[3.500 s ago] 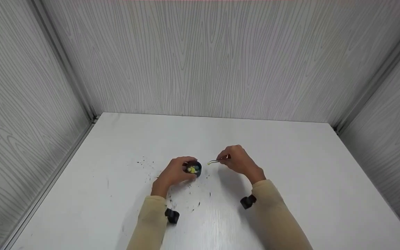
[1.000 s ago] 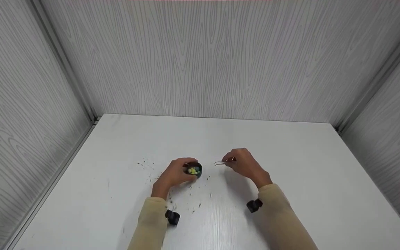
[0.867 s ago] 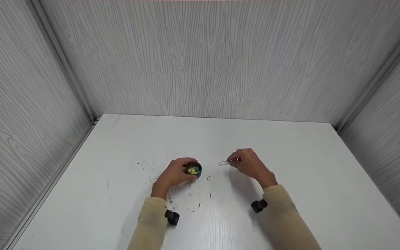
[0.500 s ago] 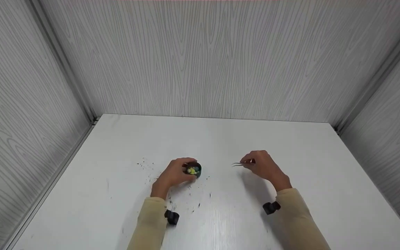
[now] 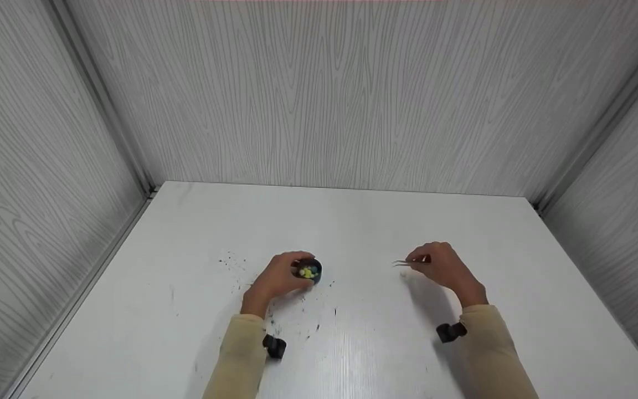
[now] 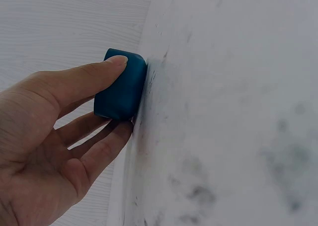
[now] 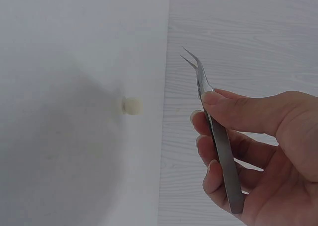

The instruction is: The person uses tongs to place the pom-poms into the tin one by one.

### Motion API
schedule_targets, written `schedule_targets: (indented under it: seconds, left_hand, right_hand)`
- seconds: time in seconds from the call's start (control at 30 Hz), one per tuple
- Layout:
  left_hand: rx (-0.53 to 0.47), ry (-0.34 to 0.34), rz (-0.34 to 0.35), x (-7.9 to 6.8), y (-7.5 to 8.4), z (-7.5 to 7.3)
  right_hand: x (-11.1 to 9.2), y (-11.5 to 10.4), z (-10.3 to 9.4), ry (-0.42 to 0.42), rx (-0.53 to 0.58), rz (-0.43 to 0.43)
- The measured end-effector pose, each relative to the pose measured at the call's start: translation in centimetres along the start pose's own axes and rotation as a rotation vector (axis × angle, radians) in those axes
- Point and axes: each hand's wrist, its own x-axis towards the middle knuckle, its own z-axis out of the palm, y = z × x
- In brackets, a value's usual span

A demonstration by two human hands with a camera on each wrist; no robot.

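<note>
My left hand [image 5: 281, 275] holds a small teal cup [image 6: 121, 87] on the white table, thumb on one side and fingers on the other. Several small yellow and bluish balls [image 5: 308, 272] lie in the cup, as the head view shows. To the right, my right hand [image 5: 435, 266] pinches curved-tip metal tweezers [image 7: 218, 141] between thumb and fingers. The tweezers' tips stand slightly apart with nothing between them. Just below those tips in the head view, a small pale ball [image 7: 133, 106] rests on the table; the tips do not touch it.
Dark specks and smudges [image 5: 308, 332] mark the white table [image 5: 352, 216] around and left of the cup. Grey wood-grain panels [image 5: 319, 94] rise at the back and both sides. A small black device [image 5: 451, 332] sits on each sleeve.
My right hand has moved right, away from the cup. The tweezers held a small yellow ball beside the cup 3.5 s ago and are now empty. My left hand has hardly moved.
</note>
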Motion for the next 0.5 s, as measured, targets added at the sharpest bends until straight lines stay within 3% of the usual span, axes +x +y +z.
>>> schedule_targets:
  seconds: [0.3,0.5]
  left_hand:
    - [0.019,0.004,-0.009,-0.2,0.0,-0.1]
    - [0.028,0.013,-0.008,-0.3,0.0,-0.2]
  right_hand:
    - [-0.8,1.2,-0.8,-0.050,0.001,0.079]
    - [-0.9,1.7,-0.9,-0.058,-0.002,0.076]
